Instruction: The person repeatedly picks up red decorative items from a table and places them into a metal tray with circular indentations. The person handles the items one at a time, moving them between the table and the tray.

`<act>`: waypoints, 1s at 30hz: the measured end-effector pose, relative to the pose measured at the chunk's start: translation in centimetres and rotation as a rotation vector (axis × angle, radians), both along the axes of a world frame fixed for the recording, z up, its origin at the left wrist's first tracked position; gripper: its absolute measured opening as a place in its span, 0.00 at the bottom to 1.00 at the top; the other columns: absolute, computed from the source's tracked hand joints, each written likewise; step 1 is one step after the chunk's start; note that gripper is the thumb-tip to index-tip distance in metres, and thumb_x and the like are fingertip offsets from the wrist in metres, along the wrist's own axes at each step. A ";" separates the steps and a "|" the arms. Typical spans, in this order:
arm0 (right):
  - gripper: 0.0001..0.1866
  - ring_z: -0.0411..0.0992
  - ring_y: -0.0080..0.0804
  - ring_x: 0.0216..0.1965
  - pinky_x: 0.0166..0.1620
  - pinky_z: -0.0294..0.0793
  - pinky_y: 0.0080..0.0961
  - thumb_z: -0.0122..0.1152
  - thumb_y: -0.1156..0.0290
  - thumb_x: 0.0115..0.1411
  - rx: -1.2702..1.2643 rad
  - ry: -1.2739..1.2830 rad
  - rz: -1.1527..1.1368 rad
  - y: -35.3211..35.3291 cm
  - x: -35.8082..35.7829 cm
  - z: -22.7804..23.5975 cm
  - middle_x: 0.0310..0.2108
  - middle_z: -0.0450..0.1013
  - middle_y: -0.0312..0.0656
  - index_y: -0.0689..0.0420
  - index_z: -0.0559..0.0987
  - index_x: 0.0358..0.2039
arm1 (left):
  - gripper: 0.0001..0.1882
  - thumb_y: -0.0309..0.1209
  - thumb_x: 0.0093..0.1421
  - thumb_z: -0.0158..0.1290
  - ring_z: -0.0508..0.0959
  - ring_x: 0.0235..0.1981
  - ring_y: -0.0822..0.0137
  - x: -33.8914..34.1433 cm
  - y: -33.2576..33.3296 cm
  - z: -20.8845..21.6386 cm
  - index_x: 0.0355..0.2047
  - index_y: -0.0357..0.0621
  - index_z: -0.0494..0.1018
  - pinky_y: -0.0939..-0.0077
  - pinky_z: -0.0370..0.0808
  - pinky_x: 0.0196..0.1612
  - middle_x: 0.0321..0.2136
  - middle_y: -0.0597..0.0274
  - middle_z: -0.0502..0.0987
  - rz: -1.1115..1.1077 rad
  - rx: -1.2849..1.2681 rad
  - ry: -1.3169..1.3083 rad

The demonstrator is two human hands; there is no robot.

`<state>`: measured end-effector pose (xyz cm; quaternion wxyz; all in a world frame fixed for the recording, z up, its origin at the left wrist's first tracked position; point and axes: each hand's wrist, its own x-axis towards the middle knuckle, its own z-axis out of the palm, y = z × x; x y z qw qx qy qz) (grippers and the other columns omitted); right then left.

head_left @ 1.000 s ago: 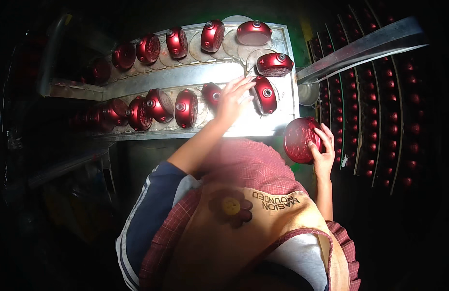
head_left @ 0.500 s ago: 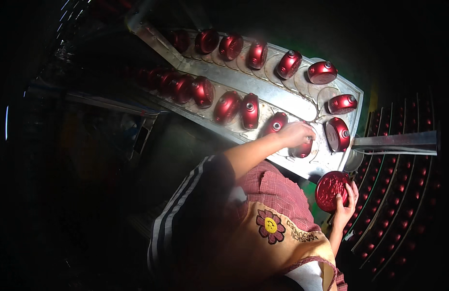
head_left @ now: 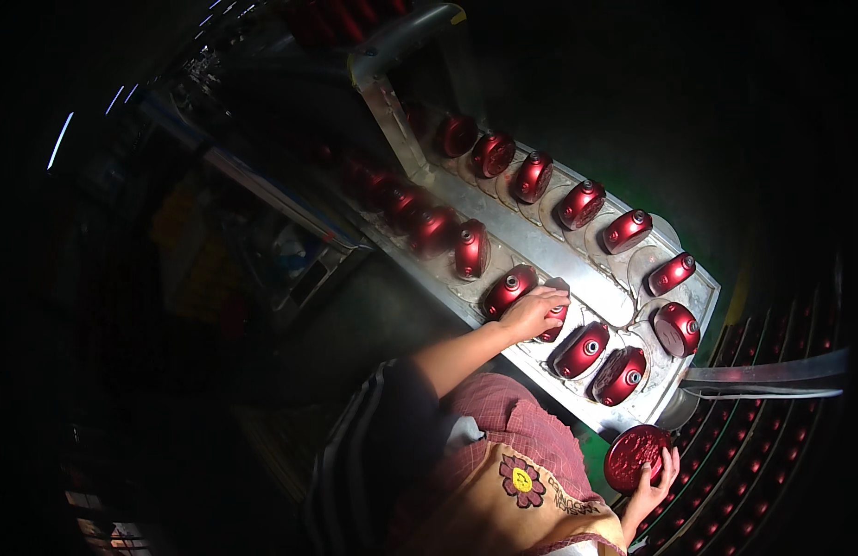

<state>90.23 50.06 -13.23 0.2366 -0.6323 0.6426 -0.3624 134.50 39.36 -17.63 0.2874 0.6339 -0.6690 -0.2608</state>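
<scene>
My left hand (head_left: 537,313) reaches over the near row of the metal conveyor (head_left: 586,278), its fingers closed over a glossy red round, flat-sided bottle (head_left: 558,330) that they partly cover. Beside it stand one red bottle (head_left: 510,290) to the left and another red bottle (head_left: 580,350) to the right, each with a small metal neck. Off the conveyor's near right corner, my right hand (head_left: 658,485) grips a red bottle (head_left: 638,458) by its edge. The textured flat face of that bottle is turned upward.
Several more red bottles (head_left: 626,232) stand on round plates along the conveyor's looped track. At the right, racks (head_left: 753,426) hold rows of small red items below a metal bar (head_left: 772,369). A dim metal-edged bench (head_left: 262,190) lies at the left.
The view has shifted, so the conveyor appears lower. My left hand has gone from one bottle to another farther left along the near row. My right hand still holds its bottle.
</scene>
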 end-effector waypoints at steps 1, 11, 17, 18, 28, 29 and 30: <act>0.24 0.61 0.41 0.63 0.66 0.55 0.36 0.58 0.83 0.54 0.001 0.003 -0.001 -0.1 0.2 0.4 0.62 0.65 0.46 0.57 0.77 0.53 | 0.25 0.31 0.53 0.62 0.67 0.61 0.58 -0.2 0.0 -0.5 0.53 0.46 0.74 0.65 0.66 0.63 0.59 0.60 0.71 -0.015 -0.013 0.018; 0.24 0.63 0.43 0.62 0.65 0.58 0.37 0.64 0.82 0.48 0.040 -0.017 -0.089 0.7 5.4 5.4 0.61 0.65 0.47 0.55 0.80 0.49 | 0.14 0.28 0.58 0.56 0.66 0.64 0.55 2.7 -2.2 -3.4 0.46 0.48 0.77 0.68 0.69 0.60 0.59 0.55 0.72 -0.004 0.009 0.279; 0.22 0.64 0.42 0.60 0.62 0.64 0.36 0.67 0.77 0.50 0.063 -0.110 -0.230 1.7 9.0 8.1 0.61 0.63 0.47 0.50 0.82 0.48 | 0.19 0.18 0.53 0.58 0.68 0.63 0.57 4.9 -5.2 -2.3 0.47 0.39 0.76 0.68 0.63 0.64 0.57 0.54 0.73 -0.092 0.182 0.235; 0.22 0.64 0.42 0.61 0.62 0.65 0.36 0.67 0.76 0.50 0.049 -0.129 -0.231 1.7 9.1 8.1 0.61 0.63 0.46 0.49 0.82 0.48 | 0.20 0.18 0.53 0.58 0.69 0.60 0.57 4.6 -5.6 -2.1 0.48 0.39 0.75 0.67 0.63 0.63 0.56 0.53 0.74 -0.071 0.202 0.301; 0.24 0.63 0.44 0.61 0.63 0.64 0.38 0.68 0.75 0.50 -0.103 -0.127 -0.686 8.1 10.7 4.5 0.61 0.62 0.47 0.45 0.81 0.49 | 0.08 0.17 0.63 0.51 0.79 0.44 0.68 -10.0 -7.0 -0.5 0.41 0.33 0.76 0.75 0.74 0.52 0.39 0.56 0.80 -0.565 0.276 0.913; 0.23 0.63 0.43 0.61 0.63 0.63 0.38 0.68 0.74 0.50 -0.117 -0.148 -0.746 9.2 11.3 4.4 0.61 0.62 0.46 0.46 0.81 0.49 | 0.07 0.16 0.62 0.51 0.79 0.42 0.70 -11.9 -6.5 0.0 0.40 0.34 0.76 0.76 0.74 0.50 0.38 0.57 0.80 -0.619 0.414 0.897; 0.23 0.63 0.42 0.61 0.64 0.62 0.38 0.68 0.74 0.50 -0.135 -0.156 -0.795 10.3 12.0 4.4 0.61 0.62 0.46 0.47 0.81 0.49 | 0.08 0.16 0.62 0.51 0.79 0.40 0.71 -13.6 -6.2 0.4 0.40 0.35 0.77 0.77 0.74 0.48 0.38 0.58 0.80 -0.759 0.470 0.839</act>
